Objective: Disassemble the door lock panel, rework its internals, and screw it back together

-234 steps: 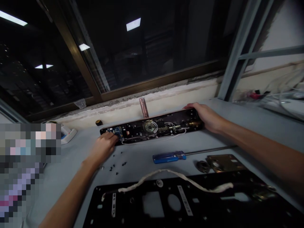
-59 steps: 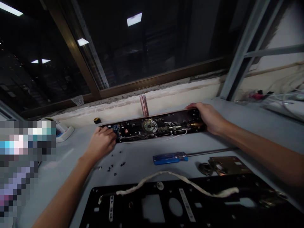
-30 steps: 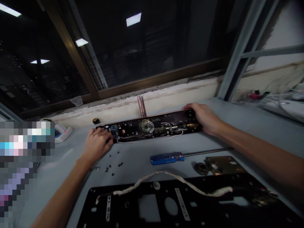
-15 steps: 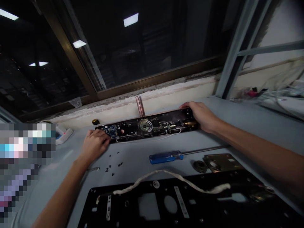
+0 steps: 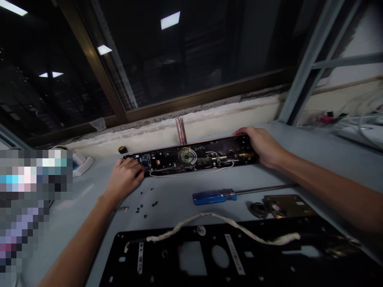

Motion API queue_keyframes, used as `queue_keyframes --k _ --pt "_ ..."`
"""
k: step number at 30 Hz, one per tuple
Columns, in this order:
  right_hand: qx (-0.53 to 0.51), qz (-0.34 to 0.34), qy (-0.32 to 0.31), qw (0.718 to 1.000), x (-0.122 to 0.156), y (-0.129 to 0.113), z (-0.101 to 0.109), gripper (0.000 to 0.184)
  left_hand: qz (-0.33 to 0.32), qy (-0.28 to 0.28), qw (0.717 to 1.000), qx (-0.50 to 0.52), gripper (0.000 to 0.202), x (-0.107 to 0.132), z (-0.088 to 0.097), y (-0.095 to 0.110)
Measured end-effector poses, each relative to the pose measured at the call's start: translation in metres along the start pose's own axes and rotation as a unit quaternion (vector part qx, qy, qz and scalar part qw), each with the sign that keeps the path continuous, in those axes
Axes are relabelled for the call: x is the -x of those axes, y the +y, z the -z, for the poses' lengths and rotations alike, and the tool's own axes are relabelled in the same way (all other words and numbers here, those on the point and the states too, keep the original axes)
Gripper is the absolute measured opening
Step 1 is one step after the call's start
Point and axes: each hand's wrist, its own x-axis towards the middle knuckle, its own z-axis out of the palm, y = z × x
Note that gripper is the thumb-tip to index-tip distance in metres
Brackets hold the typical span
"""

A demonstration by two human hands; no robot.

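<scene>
A long black door lock panel lies with its inner side facing me, showing a blue circuit board, a round metal hub and a thin white wire. My left hand is closed around its left end. At the right end, my right hand grips it with the fingertips hidden behind the far edge. A copper-coloured lever handle sticks out beyond the panel's far side. In front of the panel lies a blue-handled screwdriver, touched by neither hand.
Several small dark screws are scattered near my left forearm. A black mounting plate with a white-wrapped cable fills the near side. Beside it lie a brass-coloured plate and a round metal part. A window wall bounds the back.
My view has turned slightly, so everything sits a little further right in the picture. Both hands keep their hold on the door lock panel.
</scene>
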Motion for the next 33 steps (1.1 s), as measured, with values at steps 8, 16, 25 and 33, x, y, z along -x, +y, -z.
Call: queue_keyframes --k 8,16,25,33 --pt "0.0 0.002 -0.01 1.0 -0.0001 -0.0005 0.0012 0.015 -0.026 0.016 0.999 -0.021 0.024 0.0011 0.0001 -0.0014" --pt "0.002 0.007 -0.009 1.0 -0.001 0.0006 0.0014 0.015 -0.03 0.016 0.999 -0.014 0.025 0.0004 -0.0018 -0.0022" --pt "0.002 0.002 -0.013 1.0 0.0004 -0.0002 0.0011 0.015 -0.01 -0.007 1.0 -0.023 0.022 -0.0021 0.0 -0.0003" --pt "0.004 0.001 -0.007 1.0 -0.0004 0.0001 0.001 0.016 -0.036 -0.005 0.999 -0.032 0.022 -0.0011 0.0029 -0.0044"
